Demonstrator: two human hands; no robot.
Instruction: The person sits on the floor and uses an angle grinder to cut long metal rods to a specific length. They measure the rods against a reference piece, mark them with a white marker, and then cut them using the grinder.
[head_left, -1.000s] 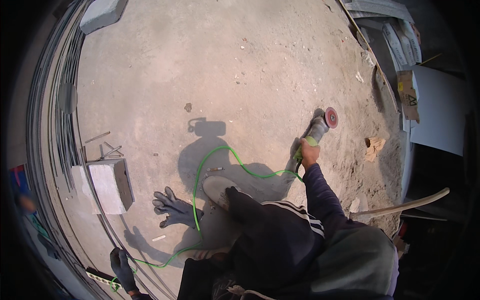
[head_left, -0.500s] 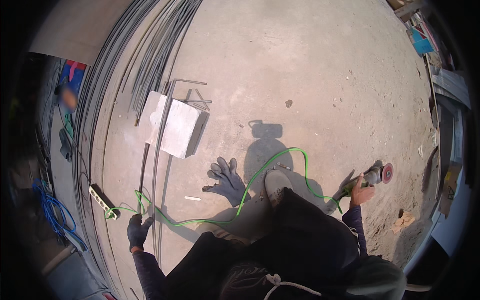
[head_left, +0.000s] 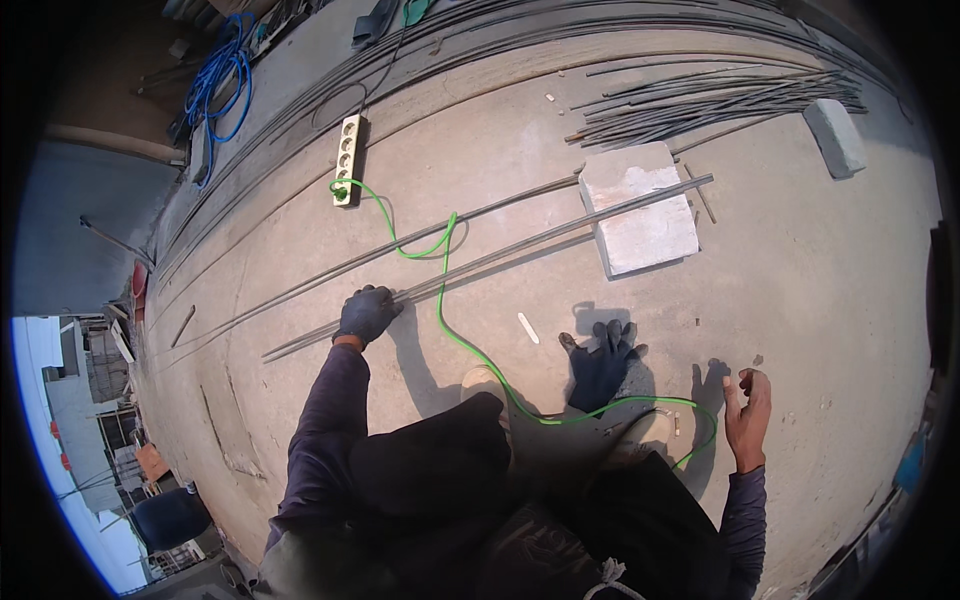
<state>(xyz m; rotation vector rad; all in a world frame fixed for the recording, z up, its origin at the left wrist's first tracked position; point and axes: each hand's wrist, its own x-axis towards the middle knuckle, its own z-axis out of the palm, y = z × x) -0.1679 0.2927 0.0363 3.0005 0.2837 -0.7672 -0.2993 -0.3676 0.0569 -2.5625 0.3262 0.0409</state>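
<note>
Long, slim, dark grey metal rods (head_left: pixel 650 201) in the gloved left hand (head_left: pixel 369 313).

Head view, left fisheye, worn on the person's head: we look steeply down at the floor (head_left: pixel 800 280), straight edges bowed. We have the left hand (head_left: pixel 368 313) and right hand (head_left: pixel 749 410) near, the rod pile (head_left: pixel 700 115) farther off toward the top.

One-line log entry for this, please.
left hand: gloved, gripping metal rods; right hand: bare, empty; rods: across pale block; green cord: plugged in
</note>
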